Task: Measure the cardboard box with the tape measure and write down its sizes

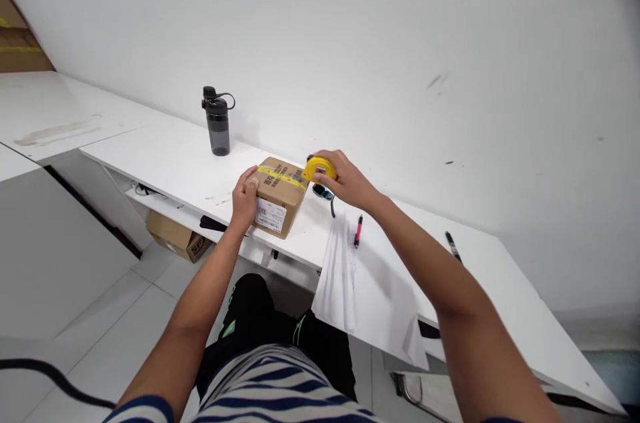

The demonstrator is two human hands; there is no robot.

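Note:
A small brown cardboard box [279,199] with dark print and a white label on its near side sits on the white desk. My left hand [245,198] grips its left edge, with the thumb on the top. Across the box's top runs a yellow strip [283,176]; whether it is packing tape or a drawn-out measuring blade, I cannot tell. My right hand [346,177] is closed around a yellow tape measure [319,169], held at the box's right far corner. Dark sunglasses [323,192] lie just below that hand.
A dark water bottle [219,124] stands left of the box, near the wall. White paper sheets [367,289] overhang the front edge, with a red pen [358,232] on them. Farther right lies a black marker [453,246]. An open carton [176,235] sits under the desk.

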